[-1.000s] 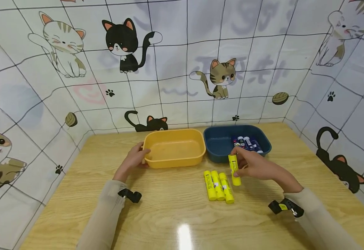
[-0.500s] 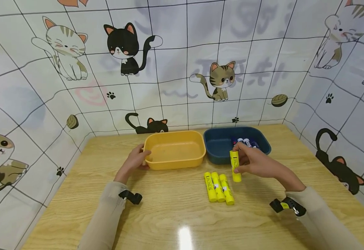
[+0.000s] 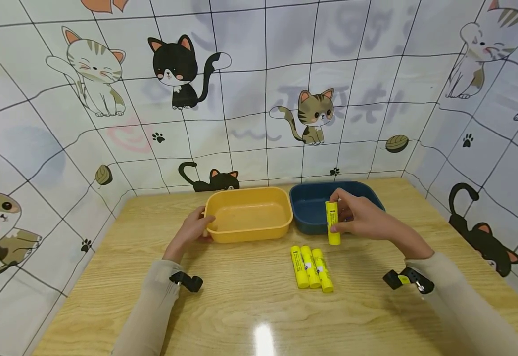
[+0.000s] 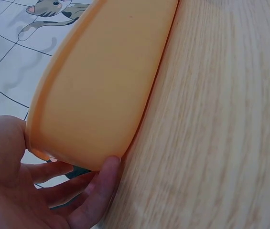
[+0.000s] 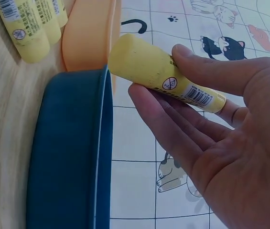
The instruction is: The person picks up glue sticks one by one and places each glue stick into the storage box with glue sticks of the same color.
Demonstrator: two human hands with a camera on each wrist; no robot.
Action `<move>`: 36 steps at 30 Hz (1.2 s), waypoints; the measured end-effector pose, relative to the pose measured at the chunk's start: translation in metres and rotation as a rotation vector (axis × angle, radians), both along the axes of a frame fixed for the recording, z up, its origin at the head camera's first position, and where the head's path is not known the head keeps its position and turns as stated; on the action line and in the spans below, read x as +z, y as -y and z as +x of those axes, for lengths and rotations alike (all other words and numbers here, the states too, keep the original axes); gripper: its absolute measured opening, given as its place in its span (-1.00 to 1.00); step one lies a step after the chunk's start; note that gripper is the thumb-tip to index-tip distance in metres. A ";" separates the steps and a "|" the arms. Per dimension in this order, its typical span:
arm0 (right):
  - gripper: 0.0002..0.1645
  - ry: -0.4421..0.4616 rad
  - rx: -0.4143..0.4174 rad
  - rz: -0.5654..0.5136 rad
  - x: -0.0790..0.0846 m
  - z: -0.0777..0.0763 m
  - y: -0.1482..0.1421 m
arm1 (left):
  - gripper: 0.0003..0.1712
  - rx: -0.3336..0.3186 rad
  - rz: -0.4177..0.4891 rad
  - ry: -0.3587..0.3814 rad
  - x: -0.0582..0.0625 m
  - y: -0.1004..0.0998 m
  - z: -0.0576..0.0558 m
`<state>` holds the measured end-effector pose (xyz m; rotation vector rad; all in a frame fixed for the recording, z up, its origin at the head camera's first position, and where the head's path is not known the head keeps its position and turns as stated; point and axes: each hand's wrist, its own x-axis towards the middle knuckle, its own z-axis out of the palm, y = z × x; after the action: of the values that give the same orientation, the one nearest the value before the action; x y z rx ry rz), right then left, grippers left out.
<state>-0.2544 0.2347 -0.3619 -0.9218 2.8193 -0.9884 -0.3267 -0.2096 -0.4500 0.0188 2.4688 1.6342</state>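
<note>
My right hand (image 3: pixel 363 217) pinches a yellow glue stick (image 3: pixel 332 225) between thumb and fingers, upright in front of the dark blue bin (image 3: pixel 307 225). In the right wrist view the glue stick (image 5: pixel 149 67) is above the table, close to the blue bin's rim (image 5: pixel 101 119). At the left end of a yellow-orange bin (image 3: pixel 250 235), my left hand (image 3: pixel 192 230) holds the rim, its thumb over the edge and fingers outside. Three more yellow glue sticks (image 3: pixel 310 267) lie side by side on the table. My right hand hides much of the blue bin's inside.
Both bins stand side by side near the back of the wooden table (image 3: pixel 223 306). A white sheet (image 3: pixel 250 113) printed with cats and grid lines rises behind and at both sides.
My right hand has lifted the glue stick and moved it towards the blue bin, now covering the dark tubes seen inside earlier. My left hand stays on the yellow-orange bin.
</note>
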 end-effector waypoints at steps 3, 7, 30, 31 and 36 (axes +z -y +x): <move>-0.39 -0.003 -0.003 0.000 0.005 -0.003 0.001 | -0.39 0.004 0.004 -0.001 0.000 0.001 -0.001; -0.35 0.020 -0.042 0.005 0.012 -0.007 -0.001 | -0.40 -0.001 0.012 0.012 0.007 -0.004 0.005; -0.43 0.092 -0.034 0.006 0.050 -0.061 -0.004 | -0.37 0.014 0.038 0.033 0.002 -0.002 -0.001; -0.42 0.105 -0.046 0.011 0.050 -0.065 -0.004 | -0.37 0.012 0.041 0.036 0.003 -0.002 0.000; -0.40 0.171 -0.086 0.007 0.047 -0.085 -0.007 | -0.36 -0.009 0.045 0.041 0.019 -0.006 0.011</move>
<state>-0.3390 0.2421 -0.3153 -0.6851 2.7372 -1.0129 -0.3155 -0.2039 -0.4311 0.0026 2.3984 1.6688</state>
